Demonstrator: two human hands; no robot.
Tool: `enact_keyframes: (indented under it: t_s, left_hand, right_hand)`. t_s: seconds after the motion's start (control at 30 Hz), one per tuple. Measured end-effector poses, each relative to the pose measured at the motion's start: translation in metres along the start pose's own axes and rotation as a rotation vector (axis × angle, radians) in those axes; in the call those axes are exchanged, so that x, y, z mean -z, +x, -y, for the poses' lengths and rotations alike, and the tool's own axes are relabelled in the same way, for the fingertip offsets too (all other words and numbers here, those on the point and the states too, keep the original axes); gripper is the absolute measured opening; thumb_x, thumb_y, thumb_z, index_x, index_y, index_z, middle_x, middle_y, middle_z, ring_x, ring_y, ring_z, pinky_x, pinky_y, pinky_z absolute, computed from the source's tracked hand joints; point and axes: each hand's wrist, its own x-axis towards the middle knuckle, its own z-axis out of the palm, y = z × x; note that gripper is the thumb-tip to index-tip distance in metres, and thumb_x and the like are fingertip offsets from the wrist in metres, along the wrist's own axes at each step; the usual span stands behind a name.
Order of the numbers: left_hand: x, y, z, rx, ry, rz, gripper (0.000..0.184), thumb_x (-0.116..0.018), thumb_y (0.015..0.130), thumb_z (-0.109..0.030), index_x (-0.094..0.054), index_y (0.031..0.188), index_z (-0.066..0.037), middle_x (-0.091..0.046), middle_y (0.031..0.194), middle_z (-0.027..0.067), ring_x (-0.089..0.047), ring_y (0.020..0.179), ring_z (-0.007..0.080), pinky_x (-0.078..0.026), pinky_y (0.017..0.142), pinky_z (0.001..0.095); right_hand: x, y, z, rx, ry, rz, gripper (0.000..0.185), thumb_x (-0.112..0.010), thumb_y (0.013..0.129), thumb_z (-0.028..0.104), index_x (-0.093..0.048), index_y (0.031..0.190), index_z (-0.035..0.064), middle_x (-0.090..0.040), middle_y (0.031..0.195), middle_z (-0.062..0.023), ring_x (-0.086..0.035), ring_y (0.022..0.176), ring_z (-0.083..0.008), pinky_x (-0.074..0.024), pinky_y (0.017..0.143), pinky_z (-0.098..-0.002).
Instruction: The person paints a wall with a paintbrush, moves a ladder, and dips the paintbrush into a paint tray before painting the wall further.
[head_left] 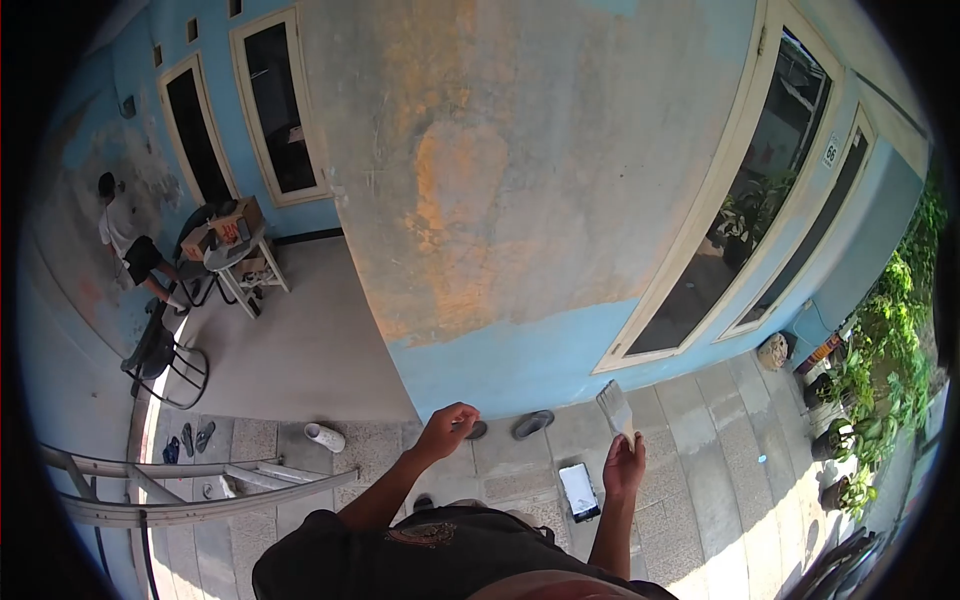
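Note:
My right hand (626,464) holds a wide paintbrush (615,407) by its handle, bristles pointing up. My left hand (449,430) is raised in front of the wall's lower part, its fingers curled; whether anything is between them is too small to tell. Before me stands a wall (540,180) with grey and orange patches above a light blue band (500,368). On the paving, left of and below my right hand, lies a dark tray (579,491) with a white surface inside.
At the left, a ladder (190,490) crosses the view. Beyond it are a black chair (155,355), a small table (232,256) with boxes, and another person (125,235) facing a wall. Sandals (533,424) lie by the wall base; potted plants (835,440) line the right.

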Motion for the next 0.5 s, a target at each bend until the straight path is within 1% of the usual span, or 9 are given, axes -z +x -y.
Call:
enact_keyframes:
  t_s: [0.07,0.1,0.2,0.23,0.27,0.33,0.47,0.5]
  left_hand:
    - [0.029,-0.003,0.006,-0.028,0.028,-0.032,0.017,-0.060,0.102,-0.015,-0.067,0.112,-0.002,-0.074,0.106,0.0105,-0.071,0.101,0.0213,-0.053,0.090,0.0369]
    - [0.042,-0.003,0.011,-0.043,0.022,-0.045,0.016,-0.061,0.101,-0.012,-0.067,0.111,-0.002,-0.075,0.106,0.0100,-0.071,0.099,0.0198,-0.053,0.089,0.0351]
    - [0.079,-0.006,0.018,-0.056,-0.007,-0.058,0.014,-0.062,0.100,-0.010,-0.067,0.111,-0.003,-0.075,0.105,0.0093,-0.071,0.097,0.0186,-0.053,0.087,0.0337]
    - [0.090,-0.007,0.022,-0.077,-0.001,-0.072,0.013,-0.062,0.100,-0.009,-0.067,0.110,-0.003,-0.075,0.103,0.0083,-0.071,0.095,0.0174,-0.053,0.083,0.0329]
    - [0.101,-0.008,0.024,-0.082,0.000,-0.061,0.013,-0.062,0.100,-0.009,-0.067,0.110,-0.003,-0.075,0.103,0.0083,-0.071,0.095,0.0174,-0.053,0.083,0.0329]
    - [0.120,-0.009,0.027,-0.060,0.006,-0.069,0.013,-0.062,0.101,-0.010,-0.067,0.109,-0.003,-0.075,0.101,0.0078,-0.070,0.093,0.0160,-0.053,0.079,0.0318]
    - [0.150,-0.007,0.037,-0.066,-0.005,-0.045,0.013,-0.062,0.101,-0.011,-0.068,0.109,-0.003,-0.075,0.100,0.0070,-0.070,0.091,0.0150,-0.053,0.077,0.0304]
    - [0.154,-0.006,0.041,-0.077,-0.012,-0.044,0.013,-0.063,0.101,-0.012,-0.068,0.109,-0.003,-0.075,0.100,0.0067,-0.070,0.091,0.0148,-0.052,0.076,0.0302]
  right_hand:
    - [-0.014,-0.001,-0.027,0.025,-0.024,-0.020,0.020,-0.061,0.104,0.019,-0.065,0.117,0.0045,-0.071,0.112,-0.0172,-0.071,0.103,-0.0248,-0.0599,0.097,-0.0330]
    - [-0.020,-0.002,-0.040,0.031,-0.053,-0.050,0.020,-0.062,0.104,0.019,-0.065,0.116,0.0042,-0.072,0.111,-0.0171,-0.071,0.102,-0.0247,-0.0600,0.096,-0.0333]
    - [-0.038,-0.002,-0.082,0.043,-0.081,-0.020,0.020,-0.064,0.102,0.020,-0.066,0.114,0.0043,-0.073,0.111,-0.0164,-0.073,0.101,-0.0253,-0.0604,0.096,-0.0351]
    - [-0.045,-0.002,-0.095,0.050,-0.087,-0.011,0.020,-0.064,0.102,0.020,-0.066,0.114,0.0040,-0.073,0.112,-0.0162,-0.072,0.102,-0.0250,-0.0603,0.096,-0.0345]
    - [-0.050,-0.002,-0.107,0.060,-0.083,-0.013,0.020,-0.064,0.102,0.020,-0.066,0.114,0.0040,-0.073,0.112,-0.0162,-0.072,0.102,-0.0250,-0.0603,0.096,-0.0345]
    - [-0.058,0.001,-0.128,0.070,-0.056,-0.001,0.019,-0.063,0.103,0.019,-0.066,0.114,0.0038,-0.072,0.113,-0.0159,-0.072,0.102,-0.0249,-0.0602,0.096,-0.0339]
    - [-0.075,0.004,-0.159,0.106,-0.010,0.032,0.018,-0.063,0.102,0.019,-0.065,0.113,0.0038,-0.072,0.112,-0.0163,-0.072,0.102,-0.0250,-0.0602,0.095,-0.0335]
    - [-0.079,0.005,-0.164,0.113,0.002,0.006,0.018,-0.063,0.102,0.018,-0.065,0.114,0.0039,-0.072,0.112,-0.0165,-0.072,0.102,-0.0251,-0.0602,0.095,-0.0335]
